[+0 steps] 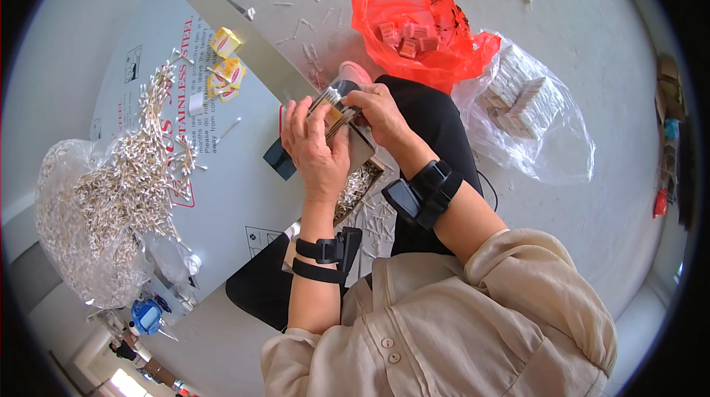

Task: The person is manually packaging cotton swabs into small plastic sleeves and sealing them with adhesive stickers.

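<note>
Close over the table's edge, my left hand [318,157] and my right hand [383,117] hold a small clear packet of cotton swabs [336,112] between them. White swab tips and a brownish-yellow card or label show through its plastic. The fingers of my left hand curl round its near side, while my right fingers pinch its upper right end. Below my hands, an open cardboard box [361,188] of loose cotton swabs is partly covered by my left wrist. A dark teal flat piece [279,160] lies on the table beside my left hand.
A large heap of cotton swabs [122,190] spills from a clear bag on the table [237,205]. Yellow packets [225,75] lie farther along it. On the floor are a red bag [421,64] with small packs, a clear bag [562,138] with white bundles, and scattered swabs [377,219].
</note>
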The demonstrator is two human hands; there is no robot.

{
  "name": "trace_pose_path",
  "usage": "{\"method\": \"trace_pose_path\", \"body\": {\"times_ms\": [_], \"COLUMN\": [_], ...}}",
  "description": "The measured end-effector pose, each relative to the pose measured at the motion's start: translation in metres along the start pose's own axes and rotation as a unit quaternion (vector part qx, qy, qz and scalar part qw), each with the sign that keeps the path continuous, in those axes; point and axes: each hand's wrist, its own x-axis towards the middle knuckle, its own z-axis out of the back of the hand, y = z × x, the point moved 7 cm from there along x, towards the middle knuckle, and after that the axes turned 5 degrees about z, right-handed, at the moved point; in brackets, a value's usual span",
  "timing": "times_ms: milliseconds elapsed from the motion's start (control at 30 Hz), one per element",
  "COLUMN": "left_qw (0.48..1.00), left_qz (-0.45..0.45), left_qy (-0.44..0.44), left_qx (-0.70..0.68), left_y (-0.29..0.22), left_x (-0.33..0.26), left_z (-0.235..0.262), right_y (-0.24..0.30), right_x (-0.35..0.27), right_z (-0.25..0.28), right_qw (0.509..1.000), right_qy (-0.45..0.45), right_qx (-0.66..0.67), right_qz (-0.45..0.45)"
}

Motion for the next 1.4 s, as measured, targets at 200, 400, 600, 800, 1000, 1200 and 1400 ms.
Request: {"method": "trace_pose_path", "body": {"times_ms": [200,400,600,800,1000,1200,1400], "left_qw": [0.999,0.999,0.999,0.994,0.99,0.97,0.971], "left_qz": [0.032,0.045,0.011,0.016,0.072,0.115,0.112], "left_qy": [-0.001,0.004,-0.027,-0.03,-0.003,0.055,0.027], "left_qx": [-0.005,0.007,-0.036,-0.106,0.123,0.209,0.208], "left_y": [0.0,0.006,0.004,0.007,0.006,0.019,0.015], "left_x": [0.022,0.023,0.019,0.007,-0.018,-0.032,-0.03], "left_z": [-0.002,-0.008,-0.006,-0.004,-0.003,-0.012,-0.011], "right_y": [0.003,0.006,0.009,0.014,0.009,0.011,-0.001], "right_x": [0.0,-0.002,-0.003,-0.008,0.005,0.006,0.012], "right_z": [0.0,-0.001,-0.002,-0.006,-0.002,-0.01,-0.005], "right_qw": [1.0,0.999,0.999,0.999,0.998,0.998,0.998], "right_qy": [0.001,0.004,0.004,0.011,-0.029,-0.026,-0.03], "right_qx": [-0.004,-0.015,0.028,-0.01,0.056,0.046,0.008], "right_qz": [0.026,0.04,0.017,0.045,0.003,0.029,0.051]}}
